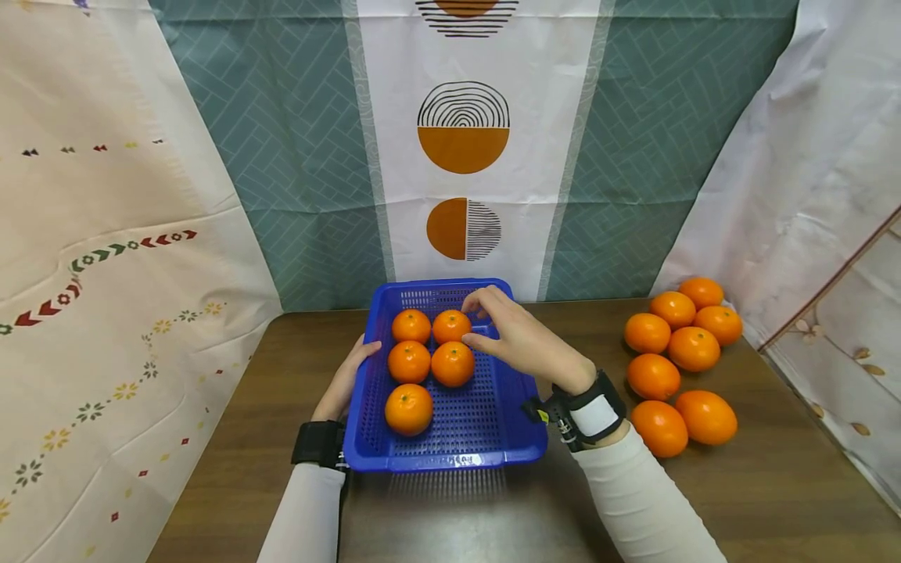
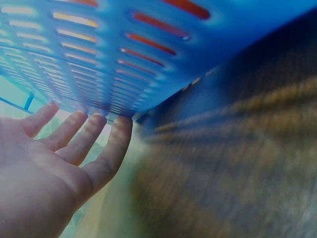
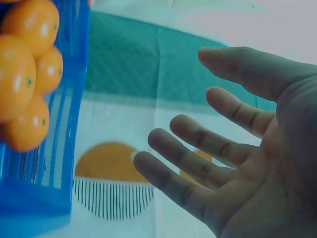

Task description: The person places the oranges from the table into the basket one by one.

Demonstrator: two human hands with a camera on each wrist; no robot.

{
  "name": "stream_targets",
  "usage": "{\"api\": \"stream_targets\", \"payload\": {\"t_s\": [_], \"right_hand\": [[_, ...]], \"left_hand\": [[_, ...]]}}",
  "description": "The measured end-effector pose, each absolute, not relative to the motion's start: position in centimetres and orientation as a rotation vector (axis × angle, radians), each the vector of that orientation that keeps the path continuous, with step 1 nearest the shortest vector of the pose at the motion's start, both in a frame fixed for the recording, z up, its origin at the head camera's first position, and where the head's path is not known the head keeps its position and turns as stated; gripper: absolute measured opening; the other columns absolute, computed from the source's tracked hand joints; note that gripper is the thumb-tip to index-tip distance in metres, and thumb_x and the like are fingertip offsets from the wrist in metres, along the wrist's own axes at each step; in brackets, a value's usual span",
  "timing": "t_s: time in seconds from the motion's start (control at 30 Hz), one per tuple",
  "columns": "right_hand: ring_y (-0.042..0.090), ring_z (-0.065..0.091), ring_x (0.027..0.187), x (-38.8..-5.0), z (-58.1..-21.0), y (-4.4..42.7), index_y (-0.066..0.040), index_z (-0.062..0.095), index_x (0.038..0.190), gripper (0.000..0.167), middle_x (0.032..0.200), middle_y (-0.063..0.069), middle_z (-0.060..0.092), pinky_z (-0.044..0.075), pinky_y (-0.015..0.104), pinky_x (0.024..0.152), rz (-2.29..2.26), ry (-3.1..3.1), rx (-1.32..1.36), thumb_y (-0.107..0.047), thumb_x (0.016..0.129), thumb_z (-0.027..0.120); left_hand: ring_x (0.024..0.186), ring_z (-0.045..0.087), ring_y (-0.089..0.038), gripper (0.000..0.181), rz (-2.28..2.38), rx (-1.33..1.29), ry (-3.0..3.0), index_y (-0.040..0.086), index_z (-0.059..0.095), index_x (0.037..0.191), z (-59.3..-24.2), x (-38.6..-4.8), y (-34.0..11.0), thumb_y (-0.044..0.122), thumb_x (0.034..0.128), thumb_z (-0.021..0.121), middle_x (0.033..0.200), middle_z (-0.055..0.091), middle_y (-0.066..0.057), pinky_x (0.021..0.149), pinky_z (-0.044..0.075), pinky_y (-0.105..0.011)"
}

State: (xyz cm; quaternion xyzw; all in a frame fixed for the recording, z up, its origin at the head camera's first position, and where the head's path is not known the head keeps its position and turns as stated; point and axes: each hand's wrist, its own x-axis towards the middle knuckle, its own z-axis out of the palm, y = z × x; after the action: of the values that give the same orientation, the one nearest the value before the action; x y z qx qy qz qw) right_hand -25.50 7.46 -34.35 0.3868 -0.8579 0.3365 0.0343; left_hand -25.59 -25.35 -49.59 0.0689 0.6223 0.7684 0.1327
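Observation:
A blue plastic basket (image 1: 450,461) with slotted walls holds several oranges (image 1: 410,409), grouped toward its left and back. At its left side, my left hand (image 1: 346,381) holds the basket, with a digit over the rim. In the left wrist view, extended fingers (image 2: 106,153) touch the outer slotted wall. Above the basket's right half hovers my right hand (image 1: 521,332), its fingertips close to the back orange (image 1: 451,326). Seen from the right wrist, the palm faces the camera with fingers (image 3: 188,166) spread and nothing between them.
More oranges (image 1: 693,349) lie in a loose cluster on the brown wooden table (image 1: 788,485), right of the basket. A patterned cloth (image 1: 464,234) hangs behind the table's back edge, with pale cloths on both sides. Both wrists wear black straps.

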Motion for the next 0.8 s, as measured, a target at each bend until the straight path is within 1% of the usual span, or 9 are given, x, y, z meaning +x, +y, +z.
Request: {"api": "stream_targets", "payload": {"t_s": [0.2,0.4,0.5,0.7,0.8], "right_hand": [[0.029,0.057,0.110,-25.6,-34.6,10.2,-0.006,0.054,0.124,0.032,0.119,0.012,0.056,0.051,0.047,0.097,1.038,-2.580,1.101,-0.013,0.098,0.073],[0.034,0.059,0.114,-25.2,-35.1,13.3,-0.004,0.057,0.122,0.029,0.118,0.013,0.056,0.050,0.052,0.101,1.032,-2.573,0.951,-0.011,0.098,0.073],[0.036,0.059,0.113,-25.1,-35.3,14.9,-0.003,0.059,0.122,0.028,0.116,0.014,0.057,0.049,0.054,0.100,1.009,-2.565,0.877,-0.010,0.098,0.073],[0.036,0.060,0.108,-25.4,-35.7,17.5,-0.002,0.062,0.119,0.024,0.113,0.015,0.057,0.050,0.053,0.095,0.955,-2.545,0.784,-0.010,0.098,0.072],[0.038,0.059,0.110,-25.5,-35.6,18.8,-0.001,0.062,0.119,0.024,0.114,0.017,0.056,0.048,0.054,0.096,0.965,-2.567,0.732,-0.011,0.099,0.072]], "left_hand": [[0.137,0.045,-0.039,0.060,2.237,0.197,1.793,0.032,0.010,0.166,-49.6,-25.6,-25.2,0.040,0.1125,0.036,0.165,0.026,-0.016,0.105,0.048,-0.058],[0.139,0.043,-0.039,0.060,2.232,0.212,1.801,0.034,0.010,0.166,-49.5,-25.6,-25.2,0.041,0.1122,0.037,0.166,0.026,-0.013,0.106,0.046,-0.060],[0.139,0.042,-0.041,0.061,2.230,0.227,1.806,0.034,0.010,0.166,-49.4,-25.7,-25.2,0.041,0.1124,0.037,0.167,0.024,-0.014,0.107,0.046,-0.061],[0.140,0.042,-0.039,0.062,2.231,0.197,1.792,0.034,0.010,0.166,-49.2,-25.5,-25.1,0.042,0.1117,0.039,0.167,0.024,-0.013,0.108,0.044,-0.060],[0.140,0.042,-0.039,0.062,2.231,0.188,1.786,0.035,0.009,0.166,-48.9,-25.2,-25.1,0.042,0.1118,0.038,0.167,0.024,-0.013,0.109,0.044,-0.060]]}}
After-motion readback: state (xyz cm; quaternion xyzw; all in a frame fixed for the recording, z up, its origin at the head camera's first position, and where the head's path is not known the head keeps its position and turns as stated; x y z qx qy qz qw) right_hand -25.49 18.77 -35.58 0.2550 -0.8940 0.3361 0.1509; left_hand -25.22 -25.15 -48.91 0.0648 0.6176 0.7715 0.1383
